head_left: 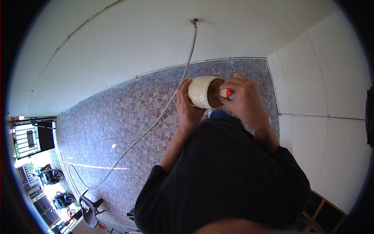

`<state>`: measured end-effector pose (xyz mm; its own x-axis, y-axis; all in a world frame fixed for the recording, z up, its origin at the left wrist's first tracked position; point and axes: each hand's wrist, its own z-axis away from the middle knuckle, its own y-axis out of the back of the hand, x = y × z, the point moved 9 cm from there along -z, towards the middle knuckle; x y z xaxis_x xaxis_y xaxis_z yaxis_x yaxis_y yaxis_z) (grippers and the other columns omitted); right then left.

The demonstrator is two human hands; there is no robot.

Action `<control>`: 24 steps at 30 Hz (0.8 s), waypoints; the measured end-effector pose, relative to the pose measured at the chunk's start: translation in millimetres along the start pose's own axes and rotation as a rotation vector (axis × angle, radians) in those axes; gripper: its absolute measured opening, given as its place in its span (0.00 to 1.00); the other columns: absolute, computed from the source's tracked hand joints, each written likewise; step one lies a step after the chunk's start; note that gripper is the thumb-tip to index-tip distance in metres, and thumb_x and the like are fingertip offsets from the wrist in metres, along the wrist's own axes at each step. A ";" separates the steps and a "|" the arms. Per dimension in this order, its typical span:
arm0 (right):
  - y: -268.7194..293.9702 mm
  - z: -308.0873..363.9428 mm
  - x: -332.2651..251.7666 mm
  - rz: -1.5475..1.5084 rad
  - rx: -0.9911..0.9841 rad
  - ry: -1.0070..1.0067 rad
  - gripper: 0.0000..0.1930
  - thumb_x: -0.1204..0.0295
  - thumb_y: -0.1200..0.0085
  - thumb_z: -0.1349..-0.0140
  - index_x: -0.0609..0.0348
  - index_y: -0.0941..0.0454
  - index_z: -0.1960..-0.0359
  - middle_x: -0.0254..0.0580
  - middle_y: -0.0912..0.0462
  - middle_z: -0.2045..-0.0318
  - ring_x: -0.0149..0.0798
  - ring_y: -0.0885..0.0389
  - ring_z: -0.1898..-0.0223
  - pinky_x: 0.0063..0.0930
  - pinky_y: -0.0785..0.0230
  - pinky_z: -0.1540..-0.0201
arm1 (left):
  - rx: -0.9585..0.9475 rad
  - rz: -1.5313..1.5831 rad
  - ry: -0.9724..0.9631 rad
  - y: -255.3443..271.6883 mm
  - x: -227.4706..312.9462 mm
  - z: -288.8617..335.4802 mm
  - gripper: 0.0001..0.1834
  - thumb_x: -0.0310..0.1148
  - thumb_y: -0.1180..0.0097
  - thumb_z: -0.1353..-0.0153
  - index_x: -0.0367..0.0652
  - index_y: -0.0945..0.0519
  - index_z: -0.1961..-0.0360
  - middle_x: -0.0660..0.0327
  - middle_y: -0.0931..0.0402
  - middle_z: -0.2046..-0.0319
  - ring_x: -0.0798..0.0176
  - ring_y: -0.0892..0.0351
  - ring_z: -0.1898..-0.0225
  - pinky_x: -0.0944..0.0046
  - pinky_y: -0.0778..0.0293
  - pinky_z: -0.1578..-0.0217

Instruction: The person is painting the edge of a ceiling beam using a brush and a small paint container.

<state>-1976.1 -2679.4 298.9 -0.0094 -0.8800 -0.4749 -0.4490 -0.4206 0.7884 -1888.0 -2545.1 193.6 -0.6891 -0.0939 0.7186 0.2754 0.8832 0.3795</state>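
Note:
A cream, rounded pot [199, 93] lies tilted on its side in front of my body, its open mouth turned to the right. My left hand [187, 104] is closed round its left side, with the thumb below and fingers at the back. At the mouth, my right hand [244, 96] grips a brush-like tool with a cream handle [222, 93] and a red end [228, 93]. The tool's far end is hidden by my fingers and the pot's rim. The inside of the pot looks brownish.
A grey hose [159, 119] runs from a wall tap [193, 21] down over the patterned tile floor [117, 128], passing just left of the pot. At lower left stands a dark chair [90, 212], with motorbikes [63, 200] beyond. White panels [307, 85] close off the right side.

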 end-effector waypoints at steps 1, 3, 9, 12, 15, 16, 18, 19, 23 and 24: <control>0.6 0.6 -0.2 0.003 0.000 0.000 0.10 0.76 0.24 0.50 0.61 0.15 0.70 0.40 0.11 0.68 0.42 0.17 0.65 0.37 0.21 0.60 | 0.004 -0.007 -0.019 0.7 3.4 -0.8 0.54 0.33 0.14 0.57 0.36 0.33 0.30 0.42 0.26 0.38 0.37 0.22 0.38 0.46 0.22 0.41; 3.2 0.9 0.0 -0.005 0.013 0.008 0.12 0.75 0.22 0.51 0.63 0.14 0.68 0.43 0.12 0.68 0.43 0.16 0.66 0.37 0.21 0.61 | -0.010 0.010 -0.002 -3.1 -0.1 0.5 0.54 0.36 0.13 0.57 0.36 0.33 0.31 0.43 0.26 0.37 0.37 0.23 0.38 0.45 0.23 0.39; 13.1 1.4 7.6 -0.065 0.069 -0.012 0.14 0.74 0.19 0.52 0.64 0.11 0.66 0.45 0.13 0.70 0.42 0.16 0.69 0.35 0.23 0.65 | -0.021 0.016 -0.005 -6.1 -1.3 -1.4 0.54 0.37 0.13 0.57 0.36 0.33 0.31 0.44 0.26 0.37 0.38 0.23 0.38 0.45 0.25 0.38; 13.6 2.2 8.8 -0.062 0.065 -0.030 0.12 0.74 0.21 0.51 0.63 0.12 0.68 0.43 0.12 0.71 0.42 0.16 0.69 0.36 0.23 0.64 | -0.029 0.025 -0.008 -9.1 0.4 -1.4 0.54 0.36 0.13 0.57 0.36 0.33 0.31 0.43 0.26 0.37 0.38 0.23 0.38 0.45 0.25 0.38; 11.9 2.3 9.8 -0.044 0.040 -0.028 0.10 0.74 0.23 0.51 0.62 0.13 0.70 0.41 0.11 0.71 0.43 0.17 0.67 0.38 0.22 0.63 | -0.034 0.026 -0.022 -11.9 4.2 -4.9 0.53 0.35 0.13 0.57 0.36 0.32 0.31 0.43 0.26 0.38 0.37 0.22 0.39 0.45 0.23 0.40; 10.8 2.5 8.6 -0.031 0.028 -0.016 0.10 0.75 0.24 0.52 0.62 0.13 0.70 0.42 0.11 0.71 0.44 0.16 0.67 0.39 0.22 0.63 | -0.028 0.014 -0.044 -10.8 7.3 -5.7 0.52 0.34 0.14 0.57 0.37 0.32 0.31 0.43 0.26 0.38 0.37 0.21 0.40 0.46 0.21 0.41; 11.9 2.5 9.3 -0.026 0.024 -0.032 0.10 0.75 0.24 0.52 0.62 0.13 0.70 0.42 0.11 0.71 0.44 0.16 0.66 0.39 0.22 0.63 | -0.032 0.019 -0.043 -11.1 9.6 -7.3 0.52 0.34 0.15 0.56 0.37 0.32 0.31 0.42 0.26 0.38 0.37 0.21 0.40 0.46 0.21 0.42; 12.2 2.9 10.7 -0.021 0.023 -0.045 0.10 0.76 0.24 0.53 0.62 0.13 0.70 0.42 0.11 0.71 0.45 0.16 0.65 0.40 0.21 0.63 | -0.034 0.024 -0.045 -12.3 10.0 -7.6 0.52 0.34 0.15 0.56 0.37 0.32 0.31 0.42 0.26 0.38 0.37 0.20 0.40 0.46 0.20 0.42; 11.4 4.6 17.6 -0.023 0.025 -0.063 0.10 0.75 0.23 0.52 0.62 0.14 0.71 0.42 0.11 0.71 0.44 0.15 0.66 0.39 0.21 0.63 | -0.037 0.045 -0.049 -17.8 8.7 -5.9 0.52 0.33 0.15 0.56 0.37 0.32 0.31 0.42 0.26 0.38 0.36 0.20 0.40 0.46 0.20 0.43; 12.9 4.7 18.0 -0.022 0.031 -0.055 0.10 0.74 0.23 0.51 0.62 0.13 0.71 0.42 0.12 0.72 0.44 0.16 0.67 0.39 0.22 0.64 | -0.040 0.038 -0.051 -19.2 9.0 -5.4 0.52 0.33 0.15 0.57 0.36 0.32 0.31 0.42 0.26 0.38 0.36 0.20 0.40 0.46 0.20 0.43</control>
<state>-1986.3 -2699.6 298.7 -0.0479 -0.8566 -0.5137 -0.4773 -0.4322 0.7652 -1895.9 -2565.4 195.9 -0.7106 -0.0360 0.7027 0.3282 0.8664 0.3762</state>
